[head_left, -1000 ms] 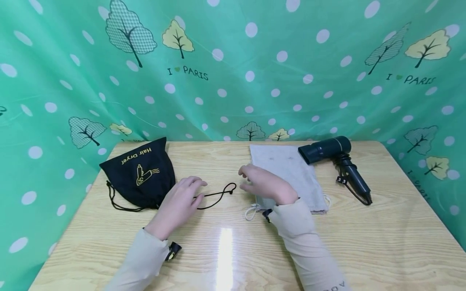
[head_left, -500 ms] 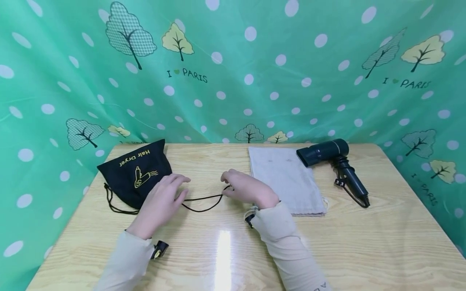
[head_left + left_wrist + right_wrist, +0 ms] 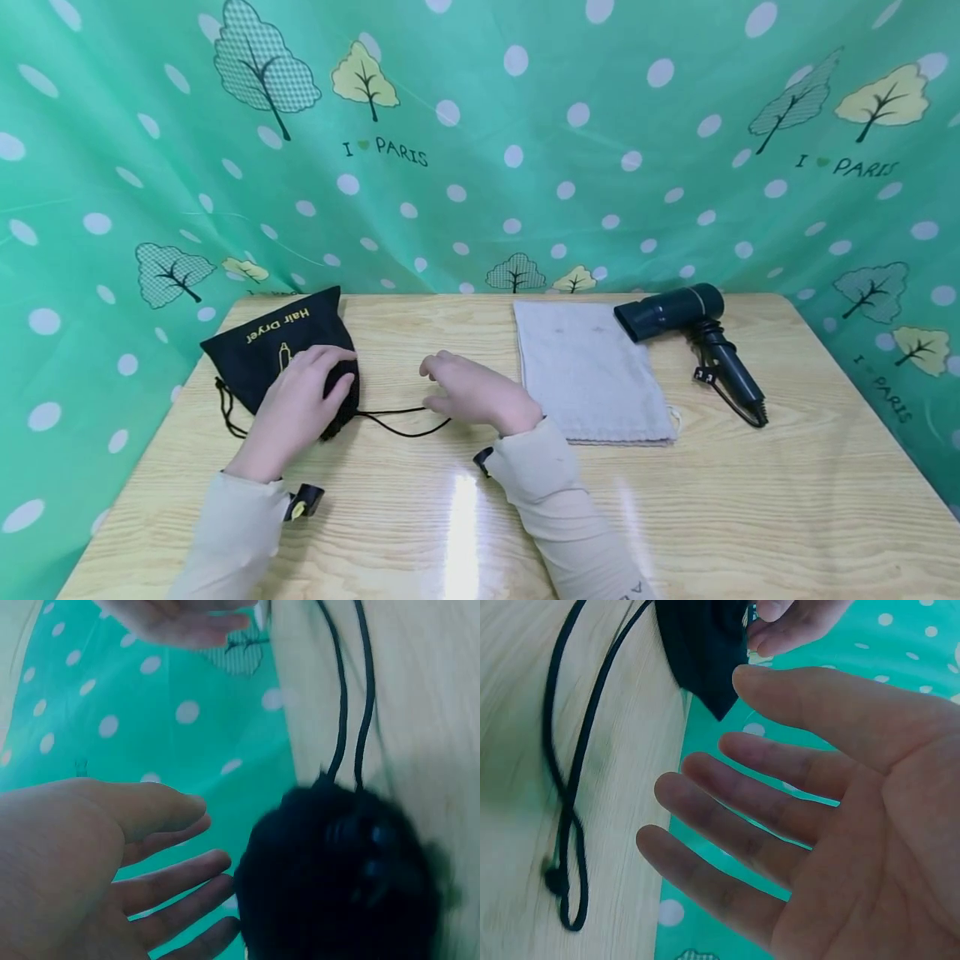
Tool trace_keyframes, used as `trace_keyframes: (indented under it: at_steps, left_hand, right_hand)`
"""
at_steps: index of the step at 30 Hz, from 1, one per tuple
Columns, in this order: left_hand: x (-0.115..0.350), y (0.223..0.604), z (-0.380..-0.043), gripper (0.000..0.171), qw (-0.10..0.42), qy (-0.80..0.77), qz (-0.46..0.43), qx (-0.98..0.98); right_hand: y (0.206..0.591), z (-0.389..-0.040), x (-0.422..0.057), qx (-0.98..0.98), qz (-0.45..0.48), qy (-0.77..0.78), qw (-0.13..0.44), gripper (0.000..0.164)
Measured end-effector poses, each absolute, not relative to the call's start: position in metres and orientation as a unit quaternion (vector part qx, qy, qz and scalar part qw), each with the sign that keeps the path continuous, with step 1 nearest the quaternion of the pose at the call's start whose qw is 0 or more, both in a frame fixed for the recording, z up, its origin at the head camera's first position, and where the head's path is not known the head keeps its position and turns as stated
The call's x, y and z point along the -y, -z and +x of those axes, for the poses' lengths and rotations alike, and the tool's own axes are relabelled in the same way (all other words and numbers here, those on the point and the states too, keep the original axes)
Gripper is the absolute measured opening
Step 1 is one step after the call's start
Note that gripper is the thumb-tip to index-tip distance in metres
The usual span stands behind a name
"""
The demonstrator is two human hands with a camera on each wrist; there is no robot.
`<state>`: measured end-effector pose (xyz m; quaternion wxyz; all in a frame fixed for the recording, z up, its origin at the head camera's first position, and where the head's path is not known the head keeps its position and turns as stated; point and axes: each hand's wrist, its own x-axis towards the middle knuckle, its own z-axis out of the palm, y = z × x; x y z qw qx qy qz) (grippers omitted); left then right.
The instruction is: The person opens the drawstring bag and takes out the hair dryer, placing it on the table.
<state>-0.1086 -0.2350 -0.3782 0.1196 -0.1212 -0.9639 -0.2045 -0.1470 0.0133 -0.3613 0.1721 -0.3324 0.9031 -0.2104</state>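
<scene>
A black drawstring bag [image 3: 300, 329] with yellow "Hair Dryer" lettering lies at the left of the table, its gathered mouth [image 3: 337, 862] toward me. My left hand [image 3: 300, 400] hovers over the bag's lower right part, fingers loosely bent and gripping nothing. From the mouth a black drawcord [image 3: 574, 772] runs right across the wood, ending in a knotted loop. My right hand [image 3: 472, 392] is held above that cord, hiding its end in the head view; in the right wrist view its fingers are spread and relaxed, apart from the cord.
A grey cloth drawstring bag [image 3: 585, 367] lies flat right of centre. Beside it, a dark hair dryer [image 3: 675, 310] overlaps its upper corner, with the cable wound round the handle. A green dotted curtain [image 3: 480, 150] hangs behind the wooden table [image 3: 712, 500].
Both hands have moved left, the left one from beside the black bag's mouth to over the bag, the right one from beside the grey bag to above the black cord. The bags and dryer stay put.
</scene>
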Motion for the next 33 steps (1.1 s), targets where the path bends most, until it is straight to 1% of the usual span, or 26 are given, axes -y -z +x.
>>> trace_keyframes:
  at_steps: [7,14,22,28,33]
  left_hand:
    - [0.253,0.373,-0.11,0.027,0.119,0.214,-0.093,0.965]
    - [0.275,0.371,-0.113,0.031,0.114,0.21,-0.055,0.97]
    - [0.29,0.369,-0.111,0.036,0.092,0.208,0.012,0.974]
    - [0.295,0.371,-0.107,0.043,0.054,0.197,0.056,0.977]
    - [0.301,0.371,-0.102,0.057,-0.009,0.179,0.103,0.978]
  right_hand:
    - [0.359,-0.146,0.001,-0.901,-0.336,0.213,0.175,0.044]
    - [0.361,-0.142,0.02,-0.892,-0.343,0.228,0.187,0.054]
    - [0.369,-0.141,0.032,-0.894,-0.357,0.211,0.169,0.056]
    - [0.373,-0.14,0.039,-0.894,-0.364,0.206,0.164,0.058]
    - [0.375,-0.14,0.047,-0.889,-0.367,0.218,0.164,0.059]
